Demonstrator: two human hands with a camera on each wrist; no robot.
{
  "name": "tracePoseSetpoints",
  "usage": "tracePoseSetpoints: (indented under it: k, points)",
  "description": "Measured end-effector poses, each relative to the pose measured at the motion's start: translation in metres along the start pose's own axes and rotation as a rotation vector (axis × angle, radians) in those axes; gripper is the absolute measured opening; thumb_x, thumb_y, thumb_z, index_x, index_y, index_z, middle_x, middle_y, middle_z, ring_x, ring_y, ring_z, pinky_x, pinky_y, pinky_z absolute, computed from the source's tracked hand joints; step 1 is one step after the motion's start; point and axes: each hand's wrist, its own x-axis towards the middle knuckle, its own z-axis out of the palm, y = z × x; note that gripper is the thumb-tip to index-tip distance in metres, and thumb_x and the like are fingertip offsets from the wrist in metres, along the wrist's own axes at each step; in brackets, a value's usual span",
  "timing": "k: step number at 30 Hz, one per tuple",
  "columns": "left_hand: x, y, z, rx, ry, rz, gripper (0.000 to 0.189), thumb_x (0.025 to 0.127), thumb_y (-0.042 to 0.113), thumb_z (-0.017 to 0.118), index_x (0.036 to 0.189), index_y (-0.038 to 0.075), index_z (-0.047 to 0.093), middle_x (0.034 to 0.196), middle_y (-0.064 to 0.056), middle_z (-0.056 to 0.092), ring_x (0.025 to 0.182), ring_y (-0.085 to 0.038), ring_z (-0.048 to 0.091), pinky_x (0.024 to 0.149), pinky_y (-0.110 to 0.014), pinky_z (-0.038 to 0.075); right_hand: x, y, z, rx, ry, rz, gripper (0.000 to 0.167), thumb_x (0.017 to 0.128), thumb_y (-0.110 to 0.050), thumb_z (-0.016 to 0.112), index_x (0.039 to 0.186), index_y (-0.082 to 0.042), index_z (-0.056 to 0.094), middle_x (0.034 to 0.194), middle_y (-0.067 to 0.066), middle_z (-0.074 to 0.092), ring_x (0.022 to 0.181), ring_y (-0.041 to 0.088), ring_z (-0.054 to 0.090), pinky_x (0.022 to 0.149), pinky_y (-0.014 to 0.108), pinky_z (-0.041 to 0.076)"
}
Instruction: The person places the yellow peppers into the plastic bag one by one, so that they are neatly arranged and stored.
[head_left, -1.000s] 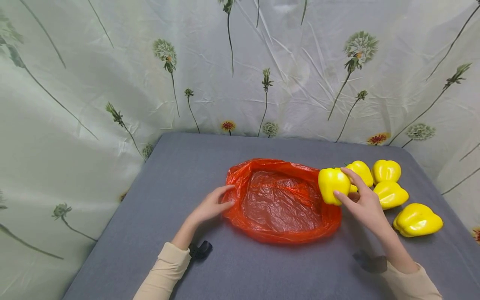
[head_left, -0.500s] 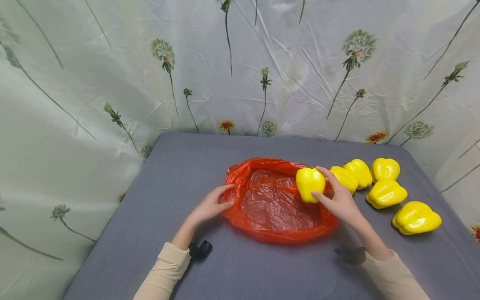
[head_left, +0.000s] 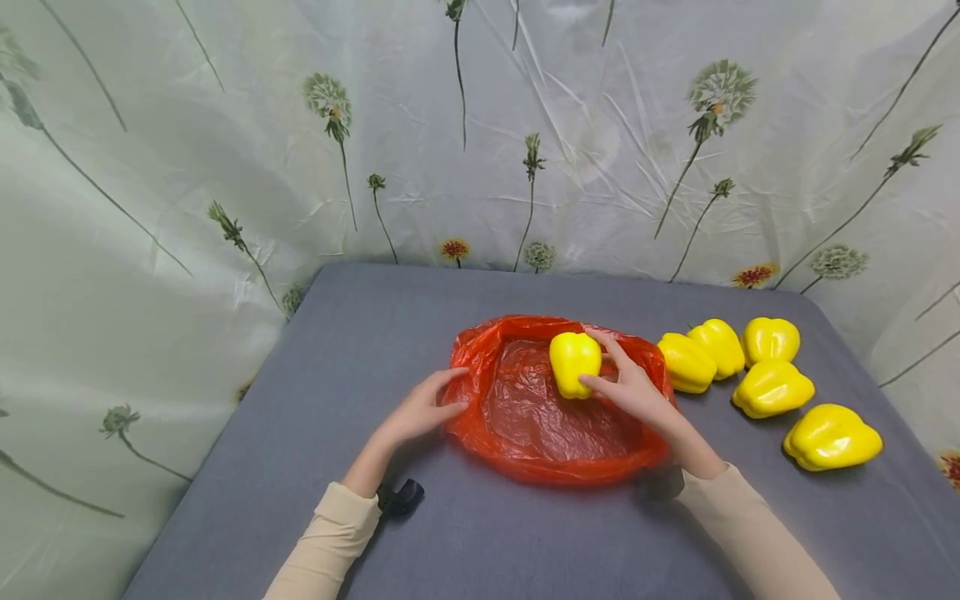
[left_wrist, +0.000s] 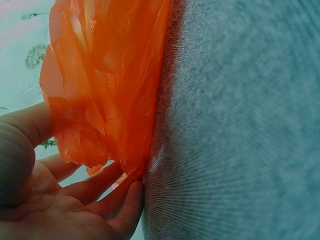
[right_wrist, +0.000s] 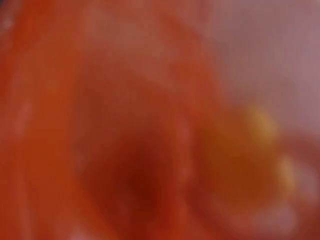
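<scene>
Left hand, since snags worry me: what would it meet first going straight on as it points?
Most likely the red bag; the left hand seems to touch it, though depth is unclear.

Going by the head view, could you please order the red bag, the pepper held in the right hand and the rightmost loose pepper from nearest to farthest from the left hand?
1. Red bag: its left side is at the fingers of the left hand.
2. Held pepper: over the bag's opening, in the right hand.
3. Rightmost loose pepper: lying well right of the bag.
</scene>
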Motion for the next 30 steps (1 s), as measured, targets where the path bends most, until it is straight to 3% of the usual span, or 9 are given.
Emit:
tracePoseSetpoints:
  k: [4, 14, 22, 24, 30]
  points:
    - [0.002, 0.001, 0.001, -0.007, 0.001, 0.015, 0.057, 0.088, 0.017, 0.062, 0.14, 0.006, 0.041, 0.138, -0.021, 0.047, 0.13, -0.038, 0.043, 0.109, -0.053, 0.033, 0.011, 0.001, 0.007, 0.023, -0.021, 0.012, 0.076, 0.089, -0.031, 0.063, 0.149, -0.027, 0.017, 0.141, 0.024, 0.035, 0.108, 0.036, 0.06, 0.084, 0.038, 0.057]
    - [0.001, -0.001, 0.001, 0.004, 0.02, 0.02, 0.056, 0.088, 0.017, 0.062, 0.139, 0.005, 0.042, 0.141, -0.02, 0.045, 0.133, -0.038, 0.04, 0.11, -0.054, 0.032, 0.036, 0.0, 0.021, 0.086, -0.039, -0.002, 0.073, 0.09, -0.026, 0.062, 0.149, -0.025, 0.018, 0.143, 0.024, 0.033, 0.12, 0.043, 0.051, 0.086, 0.041, 0.056]
    - [0.001, -0.001, 0.002, 0.012, 0.028, 0.018, 0.057, 0.087, 0.016, 0.062, 0.138, 0.003, 0.042, 0.142, -0.021, 0.043, 0.133, -0.038, 0.039, 0.112, -0.053, 0.03, 0.048, -0.002, 0.034, 0.07, -0.006, -0.013, 0.071, 0.091, -0.023, 0.061, 0.149, -0.023, 0.02, 0.142, 0.024, 0.036, 0.12, 0.044, 0.051, 0.085, 0.043, 0.056]
    - [0.001, -0.001, 0.002, 0.012, 0.034, 0.021, 0.057, 0.087, 0.016, 0.062, 0.138, 0.002, 0.042, 0.142, -0.022, 0.043, 0.133, -0.039, 0.039, 0.112, -0.053, 0.03, 0.046, -0.012, 0.035, 0.066, -0.002, -0.016, 0.07, 0.092, -0.02, 0.06, 0.149, -0.019, 0.02, 0.142, 0.026, 0.036, 0.118, 0.045, 0.052, 0.085, 0.045, 0.055]
    - [0.002, -0.003, 0.002, 0.009, 0.056, 0.03, 0.055, 0.087, 0.014, 0.062, 0.137, 0.001, 0.043, 0.14, -0.023, 0.045, 0.132, -0.039, 0.04, 0.11, -0.054, 0.032, 0.054, -0.01, 0.041, 0.041, 0.006, -0.041, 0.07, 0.092, -0.022, 0.059, 0.149, -0.023, 0.019, 0.142, 0.024, 0.037, 0.118, 0.042, 0.053, 0.088, 0.045, 0.054]
